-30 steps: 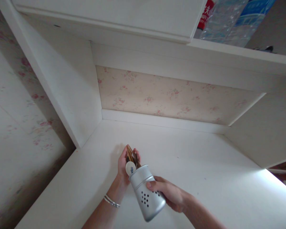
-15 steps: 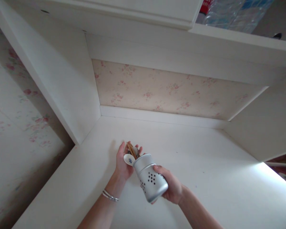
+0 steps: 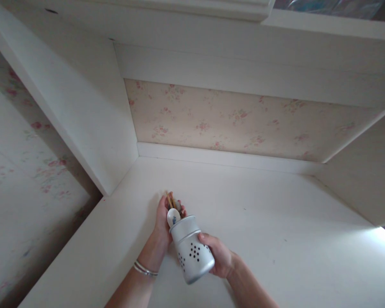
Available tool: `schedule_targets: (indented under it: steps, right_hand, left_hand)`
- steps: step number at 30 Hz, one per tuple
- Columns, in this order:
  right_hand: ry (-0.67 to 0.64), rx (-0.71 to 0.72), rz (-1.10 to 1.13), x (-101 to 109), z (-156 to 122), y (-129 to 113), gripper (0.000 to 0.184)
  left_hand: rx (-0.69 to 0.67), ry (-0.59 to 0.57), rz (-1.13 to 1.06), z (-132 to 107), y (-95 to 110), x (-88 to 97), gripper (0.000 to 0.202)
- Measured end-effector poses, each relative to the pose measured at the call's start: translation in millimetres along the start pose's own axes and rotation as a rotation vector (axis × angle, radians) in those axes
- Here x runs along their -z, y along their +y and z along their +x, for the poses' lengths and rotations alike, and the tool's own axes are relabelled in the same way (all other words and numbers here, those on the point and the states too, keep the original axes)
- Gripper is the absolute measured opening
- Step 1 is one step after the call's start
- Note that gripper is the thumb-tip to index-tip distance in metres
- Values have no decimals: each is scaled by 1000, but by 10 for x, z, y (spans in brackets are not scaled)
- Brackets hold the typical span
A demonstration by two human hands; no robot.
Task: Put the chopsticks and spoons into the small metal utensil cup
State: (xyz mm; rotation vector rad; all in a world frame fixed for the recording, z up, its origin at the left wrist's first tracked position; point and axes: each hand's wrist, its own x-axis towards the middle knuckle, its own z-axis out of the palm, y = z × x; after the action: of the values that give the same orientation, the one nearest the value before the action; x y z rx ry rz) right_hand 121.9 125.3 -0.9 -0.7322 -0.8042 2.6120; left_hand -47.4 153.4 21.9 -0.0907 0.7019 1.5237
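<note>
A silver utensil holder (image 3: 192, 252) with flower-shaped groups of holes is tilted over the white surface, its mouth toward the upper left. My right hand (image 3: 220, 254) is closed around its lower side. Out of the mouth stick a white spoon (image 3: 173, 217) with a blue mark and several wooden chopsticks (image 3: 170, 201); a metal spoon (image 3: 178, 205) shows beside them. My left hand (image 3: 163, 216), with bracelets at the wrist, is cupped behind these utensils, its fingers curled round their ends. Part of that grip is hidden by the utensils.
The white countertop (image 3: 244, 239) runs under both hands. A white side panel (image 3: 80, 98) rises on the left, and an upper cabinet (image 3: 192, 38) overhangs the back. Floral wallpaper (image 3: 205, 119) covers the wall behind. Clear plastic packaging (image 3: 333, 6) lies on the shelf at top right.
The holder and my right hand have shifted left and slightly down, and the holder stands a bit more upright. My left hand's fingers have drawn in closer around the utensils.
</note>
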Motion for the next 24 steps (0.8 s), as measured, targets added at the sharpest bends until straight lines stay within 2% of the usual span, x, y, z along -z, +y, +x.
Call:
schedule_targets:
  steps: [3,8,12,16,19,24]
  right_hand:
    - [-35,4,63,42,-22,-29,72]
    - [-46,27,191,41,-65,-68,76]
    - [-80,17,229,62,-97,-104,84]
    - [-116,15,220,91,-130,-130,87]
    - [-74,58,229,94,-127,-113,83]
    - [-62,102,131,48,-103,-67,75]
  left_hand:
    - [-28,-9,45,-58,12,-65,26]
    - [-1,-68,94,-143,29,-164,34]
    - [-4,-128,128,-149,15,-157,35]
    - [-1,-227,183,-136,-49,-94,57]
    - [-55,-206,297,-152,-116,-109,71]
    - [-117,-115,370,-190,-181,-213,58]
